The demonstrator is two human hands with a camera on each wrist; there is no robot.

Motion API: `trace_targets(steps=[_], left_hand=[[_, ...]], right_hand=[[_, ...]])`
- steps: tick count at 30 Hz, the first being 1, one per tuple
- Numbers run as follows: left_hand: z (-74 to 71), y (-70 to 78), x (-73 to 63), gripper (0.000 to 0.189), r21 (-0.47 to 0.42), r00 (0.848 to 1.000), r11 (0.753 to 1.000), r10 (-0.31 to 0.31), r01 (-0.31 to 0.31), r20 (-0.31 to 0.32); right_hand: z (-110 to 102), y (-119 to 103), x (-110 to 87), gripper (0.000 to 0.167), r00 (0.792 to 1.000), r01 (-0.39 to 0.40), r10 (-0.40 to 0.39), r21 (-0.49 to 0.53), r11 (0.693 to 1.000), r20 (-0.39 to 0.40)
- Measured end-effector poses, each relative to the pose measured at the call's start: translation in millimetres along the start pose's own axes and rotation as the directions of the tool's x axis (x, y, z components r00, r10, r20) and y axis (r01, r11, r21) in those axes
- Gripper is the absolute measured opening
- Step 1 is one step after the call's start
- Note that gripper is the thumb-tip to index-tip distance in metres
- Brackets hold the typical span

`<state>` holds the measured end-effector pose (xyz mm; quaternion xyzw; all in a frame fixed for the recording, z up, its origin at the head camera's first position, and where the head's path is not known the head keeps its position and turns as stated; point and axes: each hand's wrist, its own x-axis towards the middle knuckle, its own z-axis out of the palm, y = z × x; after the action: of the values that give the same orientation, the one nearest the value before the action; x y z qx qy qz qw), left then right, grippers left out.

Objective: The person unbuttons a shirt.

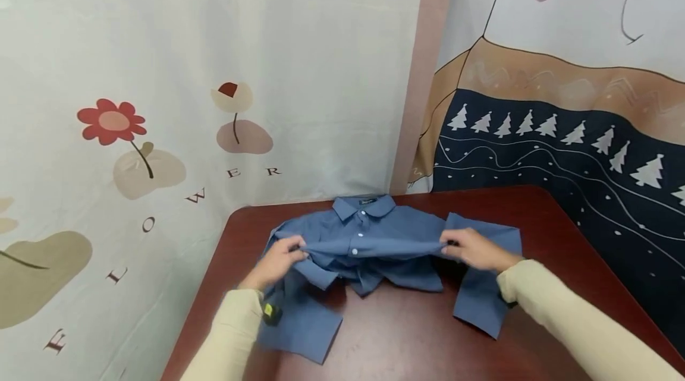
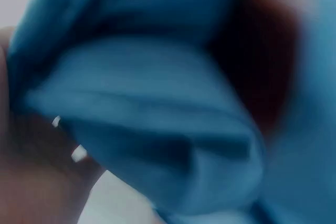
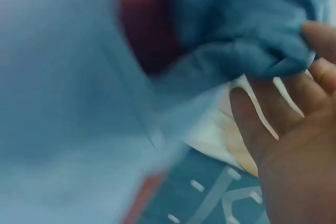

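A blue button-up shirt (image 1: 396, 223) lies with its collar at the far edge of the table, its white buttons facing up. My left hand (image 1: 278, 259) pinches the shirt's fabric at the left side, and my right hand (image 1: 473, 247) pinches it at the right side. Between them a fold of the body is drawn taut, with the lower part bunched beneath. In the left wrist view the gathered cloth (image 2: 157, 87) is blurred. The right wrist view shows the crumpled cloth (image 3: 252, 45) between thumb and fingers. Each sleeve bends toward me outside the body.
The dark red table (image 1: 396, 339) is under the shirt. Behind it hangs a pale curtain (image 1: 321, 72) with flower prints. A dark tree-patterned cloth (image 1: 562, 167) borders the right side.
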<state>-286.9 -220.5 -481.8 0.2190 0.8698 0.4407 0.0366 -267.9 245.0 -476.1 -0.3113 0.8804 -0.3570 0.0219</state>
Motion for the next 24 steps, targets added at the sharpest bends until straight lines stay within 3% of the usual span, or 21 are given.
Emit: trace_targets(steps=[3, 4, 6, 8, 10, 11, 14, 15, 17, 19, 21, 24], left_hand=[[-24.1, 21.3, 7.8, 0.011, -0.198, 0.999, 0.980, 0.040, -0.033, 0.029], [-30.1, 27.7, 11.5, 0.013, -0.236, 0.999, 0.971, 0.036, -0.029, 0.025], [-36.3, 31.4, 21.0, 0.017, -0.228, 1.000, 0.974, 0.014, -0.014, -0.002], [-34.7, 28.6, 30.8, 0.017, -0.140, 0.999, 0.989, -0.041, 0.036, -0.030], [-25.1, 18.6, 39.1, 0.015, 0.042, 0.993, 0.994, -0.099, 0.102, -0.064], [-17.9, 11.9, 41.6, 0.016, 0.149, 0.990, 0.980, -0.117, 0.129, -0.081], [8.6, -1.4, 38.4, 0.024, 0.392, 0.982, 0.903, -0.133, 0.176, -0.134], [16.9, -3.7, 34.7, 0.027, 0.448, 0.982, 0.878, -0.116, 0.171, -0.146], [30.8, -4.1, 25.2, 0.031, 0.503, 0.987, 0.853, -0.076, 0.137, -0.141], [40.3, -1.2, 14.6, 0.029, 0.511, 0.995, 0.857, -0.022, 0.066, -0.092], [46.5, 2.1, 5.7, 0.030, 0.503, 1.000, 0.864, 0.016, -0.012, -0.003], [54.8, 3.5, -6.9, 0.041, 0.479, 0.987, 0.874, 0.007, -0.083, 0.160]], right_hand=[[-34.1, -15.1, 0.7, 0.014, 0.995, -0.027, 0.036, 0.092, 0.995, -0.095], [-42.7, -18.1, 2.4, 0.013, 0.990, -0.039, 0.053, 0.108, 0.993, -0.134], [-52.2, -18.4, 8.7, 0.012, 0.978, -0.075, 0.096, 0.117, 0.990, -0.185], [-50.6, -9.6, 18.0, 0.012, 0.965, -0.135, 0.150, 0.084, 0.987, -0.215], [-39.2, 6.2, 27.0, 0.009, 0.954, -0.202, 0.195, -0.005, 0.979, -0.228], [-31.1, 14.7, 30.4, 0.009, 0.949, -0.239, 0.220, -0.060, 0.969, -0.228], [-3.7, 32.5, 31.0, 0.019, 0.932, -0.316, 0.266, -0.192, 0.929, -0.245], [5.0, 33.6, 28.3, 0.024, 0.929, -0.329, 0.270, -0.225, 0.917, -0.254], [20.9, 28.2, 20.7, 0.028, 0.926, -0.328, 0.255, -0.262, 0.907, -0.278], [36.5, 16.9, 11.1, 0.027, 0.933, -0.286, 0.195, -0.292, 0.913, -0.303], [52.1, 4.7, 1.3, 0.028, 0.946, -0.224, 0.120, -0.342, 0.913, -0.300], [74.9, -10.6, -14.1, 0.038, 0.971, -0.140, 0.047, -0.399, 0.906, -0.233]])
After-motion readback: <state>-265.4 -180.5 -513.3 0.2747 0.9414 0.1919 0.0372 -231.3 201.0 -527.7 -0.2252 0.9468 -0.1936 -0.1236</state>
